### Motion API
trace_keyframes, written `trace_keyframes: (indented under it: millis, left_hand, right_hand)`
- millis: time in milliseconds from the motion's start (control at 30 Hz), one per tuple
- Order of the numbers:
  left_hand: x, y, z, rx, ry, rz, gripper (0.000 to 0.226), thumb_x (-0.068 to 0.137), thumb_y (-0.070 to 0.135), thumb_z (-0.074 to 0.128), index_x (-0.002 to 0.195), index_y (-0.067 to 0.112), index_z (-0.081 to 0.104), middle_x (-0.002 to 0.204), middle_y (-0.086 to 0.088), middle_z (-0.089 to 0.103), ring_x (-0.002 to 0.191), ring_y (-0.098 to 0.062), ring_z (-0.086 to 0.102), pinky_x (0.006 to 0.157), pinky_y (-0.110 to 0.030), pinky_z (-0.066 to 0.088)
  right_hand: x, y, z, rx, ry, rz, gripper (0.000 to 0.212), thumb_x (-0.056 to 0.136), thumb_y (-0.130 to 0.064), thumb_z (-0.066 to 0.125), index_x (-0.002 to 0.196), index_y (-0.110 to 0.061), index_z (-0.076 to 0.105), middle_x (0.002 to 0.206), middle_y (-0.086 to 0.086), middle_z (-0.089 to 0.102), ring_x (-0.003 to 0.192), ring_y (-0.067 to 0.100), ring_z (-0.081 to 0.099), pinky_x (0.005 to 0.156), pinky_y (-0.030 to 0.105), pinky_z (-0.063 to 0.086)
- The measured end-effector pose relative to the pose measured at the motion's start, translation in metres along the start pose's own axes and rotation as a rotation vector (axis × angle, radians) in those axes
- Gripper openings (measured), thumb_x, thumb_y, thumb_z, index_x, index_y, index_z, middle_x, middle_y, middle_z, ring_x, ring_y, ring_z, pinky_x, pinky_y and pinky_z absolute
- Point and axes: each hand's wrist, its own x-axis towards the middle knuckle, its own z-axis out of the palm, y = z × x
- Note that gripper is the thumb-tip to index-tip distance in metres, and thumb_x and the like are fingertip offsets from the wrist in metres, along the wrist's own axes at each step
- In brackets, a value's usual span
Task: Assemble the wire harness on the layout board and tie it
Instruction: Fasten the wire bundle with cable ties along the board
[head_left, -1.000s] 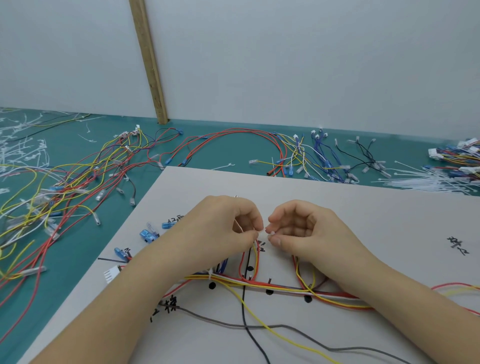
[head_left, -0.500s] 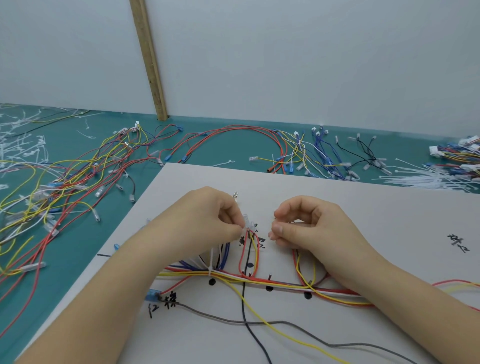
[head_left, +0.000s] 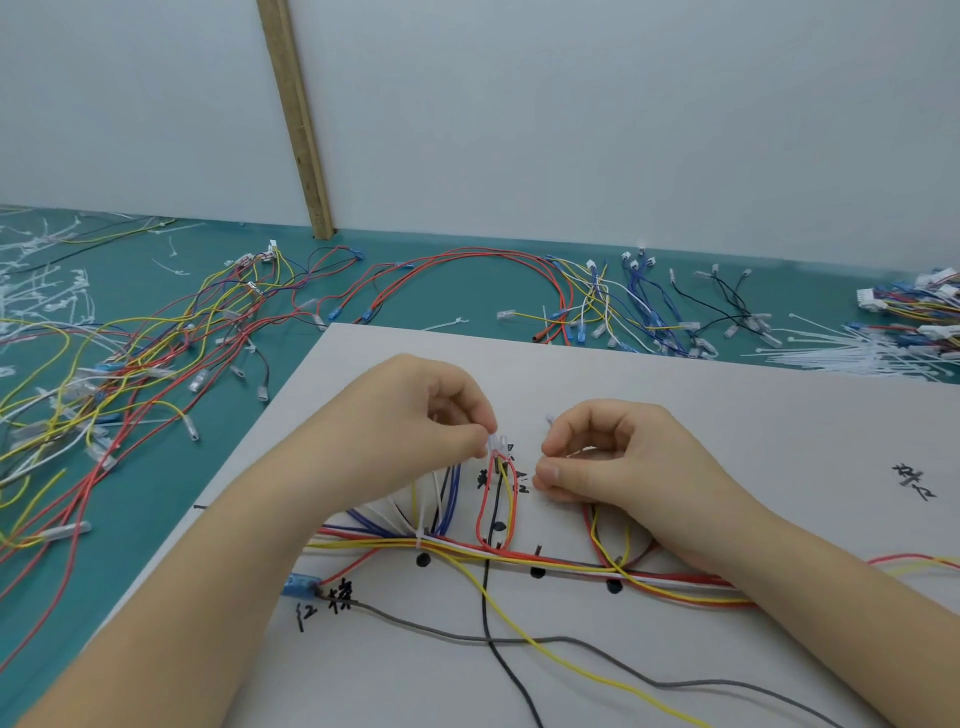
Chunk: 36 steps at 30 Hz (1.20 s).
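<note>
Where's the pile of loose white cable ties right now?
In the head view, the pile of loose white cable ties lies on the green table at far right, just beyond the white layout board, beside multicoloured connector harnesses.

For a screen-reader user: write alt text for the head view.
Two bare hands work on a wire harness on a white layout board; the left hand pinches clear terminals topping a red wire loop. Loose wires cover the green table.
</note>
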Motion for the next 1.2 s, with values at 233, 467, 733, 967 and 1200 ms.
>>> trace_keyframes:
  millis: [233,467,733,967,1200]
  left_hand:
    - [-0.0016,0.0025,0.0059,0.020,-0.005,0.060,0.016,0.075,0.014,0.063,0.064,0.026,0.065,0.064,0.010,0.068,0.055,0.000,0.059,0.059,-0.012,0.046]
    - [0.0006,0.0013,0.0052,-0.009,-0.105,0.055,0.022,0.076,0.010,0.072,0.068,0.030,0.067,0.058,0.012,0.067,0.052,0.002,0.058,0.059,-0.011,0.047]
    - [0.0003,-0.0009,0.0090,0.035,-0.101,0.073,0.025,0.074,0.011,0.072,0.065,0.031,0.060,0.063,0.008,0.068,0.050,-0.003,0.059,0.055,-0.012,0.045]
    - [0.0007,-0.0009,0.0100,0.100,-0.090,0.083,0.022,0.077,0.014,0.070,0.067,0.031,0.061,0.061,0.011,0.067,0.049,0.003,0.057,0.059,-0.012,0.045]
    - [0.0025,-0.0059,0.0069,0.064,-0.107,-0.024,0.017,0.079,0.013,0.068,0.071,0.026,0.062,0.054,0.009,0.066,0.043,0.002,0.055,0.050,-0.012,0.047]
  right_hand:
    - [0.0007,0.0010,-0.0007,-0.135,-0.037,-0.052,0.028,0.072,0.004,0.073,0.064,-0.022,0.065,0.068,-0.006,0.067,0.066,0.010,0.062,0.070,0.023,0.050]
    - [0.0004,-0.0001,0.0001,-0.080,-0.029,-0.042,0.026,0.072,0.006,0.071,0.068,-0.019,0.065,0.068,-0.004,0.068,0.066,0.010,0.064,0.069,0.020,0.053]
    - [-0.0004,0.0006,0.0009,0.069,-0.032,-0.021,0.027,0.073,0.010,0.068,0.072,-0.016,0.061,0.069,-0.002,0.067,0.069,0.016,0.063,0.066,0.018,0.053]
    - [-0.0010,-0.0022,-0.0011,0.015,-0.087,-0.019,0.027,0.075,0.007,0.067,0.069,-0.019,0.069,0.071,-0.003,0.070,0.071,0.011,0.065,0.069,0.016,0.052]
    - [-0.0022,-0.0053,0.0010,0.018,-0.122,0.005,0.024,0.078,0.010,0.063,0.075,-0.014,0.068,0.070,-0.003,0.071,0.068,0.004,0.065,0.065,0.014,0.052]
